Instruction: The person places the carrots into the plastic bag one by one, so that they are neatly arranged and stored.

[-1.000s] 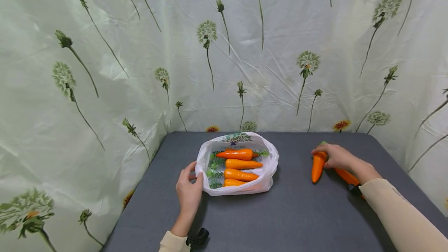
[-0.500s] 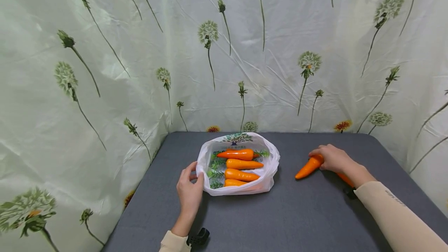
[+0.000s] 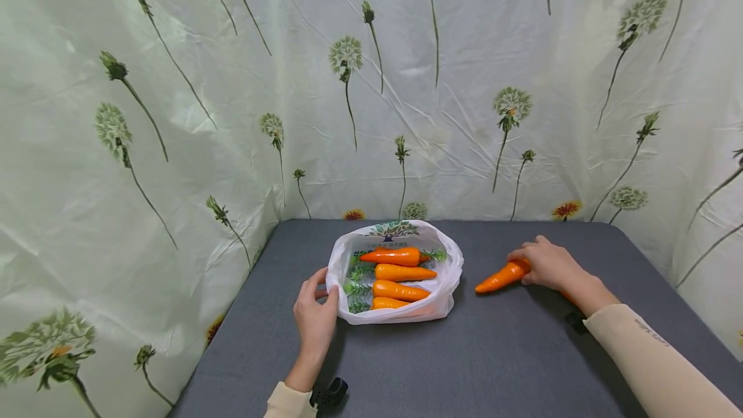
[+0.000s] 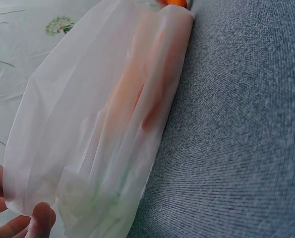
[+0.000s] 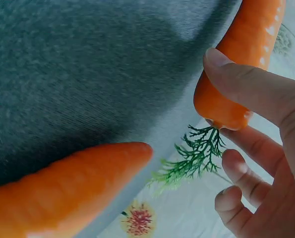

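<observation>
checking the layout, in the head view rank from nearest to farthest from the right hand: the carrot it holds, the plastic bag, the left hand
1. Carrot: held in the right hand, right side of the table.
2. Plastic bag: table middle, to the hand's left.
3. Left hand: at the bag's far left edge.

second carrot (image 3: 565, 297) mostly hidden (behind right wrist)

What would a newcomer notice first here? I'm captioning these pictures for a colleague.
The white plastic bag in the middle of the grey table, open, with four orange carrots lying inside. The left hand holds the bag's near-left rim. To the right, the right hand grips another carrot, its tip pointing at the bag.
</observation>
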The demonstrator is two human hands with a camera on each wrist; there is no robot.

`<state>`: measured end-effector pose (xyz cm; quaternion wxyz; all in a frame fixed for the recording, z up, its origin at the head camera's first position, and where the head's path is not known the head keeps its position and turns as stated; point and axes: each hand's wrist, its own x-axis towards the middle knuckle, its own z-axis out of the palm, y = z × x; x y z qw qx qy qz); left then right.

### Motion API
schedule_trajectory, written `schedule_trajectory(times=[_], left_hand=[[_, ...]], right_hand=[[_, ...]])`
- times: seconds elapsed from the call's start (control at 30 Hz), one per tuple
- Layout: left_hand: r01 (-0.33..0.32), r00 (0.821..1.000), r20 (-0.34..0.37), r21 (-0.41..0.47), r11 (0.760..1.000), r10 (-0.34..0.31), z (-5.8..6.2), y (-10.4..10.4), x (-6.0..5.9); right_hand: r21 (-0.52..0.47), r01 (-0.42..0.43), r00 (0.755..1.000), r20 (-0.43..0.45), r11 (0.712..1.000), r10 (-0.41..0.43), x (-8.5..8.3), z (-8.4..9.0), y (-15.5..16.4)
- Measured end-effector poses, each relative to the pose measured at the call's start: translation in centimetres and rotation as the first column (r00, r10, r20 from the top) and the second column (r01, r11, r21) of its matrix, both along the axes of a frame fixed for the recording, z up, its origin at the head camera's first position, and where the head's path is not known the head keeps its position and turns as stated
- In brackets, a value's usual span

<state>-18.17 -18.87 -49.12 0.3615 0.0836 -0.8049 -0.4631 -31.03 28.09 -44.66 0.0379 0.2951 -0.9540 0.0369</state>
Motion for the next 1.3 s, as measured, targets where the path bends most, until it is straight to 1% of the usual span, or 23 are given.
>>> schedule_trajectory(times=[0.17,0.3,0.43,0.67,0.8,0.9,1.13,1.3], left_hand=[[0.0,1.0,-0.001,0.007,1.0,0.0,0.0,0.0,0.0],[0.003,1.0,-0.006,0.009,1.0,-0.003,0.1,0.0,-0.1],[0.004,1.0,-0.009,0.006,1.0,-0.004,0.0,-0.1,-0.2],[0.008,1.0,-0.008,0.011,1.0,-0.008,0.1,-0.1,-0.1],[0.011,1.0,-0.011,0.011,1.0,-0.011,0.3,-0.1,0.0],[0.011,1.0,-0.014,0.006,1.0,-0.011,0.1,-0.1,0.0],[0.011,1.0,-0.013,0.012,1.0,-0.01,0.2,-0.1,0.1],[0.008,1.0,-0.011,0.015,1.0,-0.008,0.2,0.0,0.1]], right_hand=[[0.017,0.004,0.996,-0.084,1.0,-0.002,0.6,0.8,-0.3],[0.017,0.023,0.994,-0.108,1.0,-0.021,1.0,1.5,-0.5],[0.006,0.039,0.996,-0.085,0.999,-0.038,1.4,2.0,-0.7],[-0.066,0.065,0.998,-0.018,0.996,-0.066,2.4,2.9,-0.9],[-0.074,0.082,0.996,-0.012,0.994,-0.083,3.1,3.1,-1.0],[-0.082,0.092,0.996,-0.015,0.992,-0.093,3.5,3.3,-1.0],[-0.096,0.123,0.992,0.001,0.988,-0.124,3.8,3.9,-0.8],[-0.129,0.136,0.991,0.012,0.982,-0.136,4.0,4.4,-1.1]])
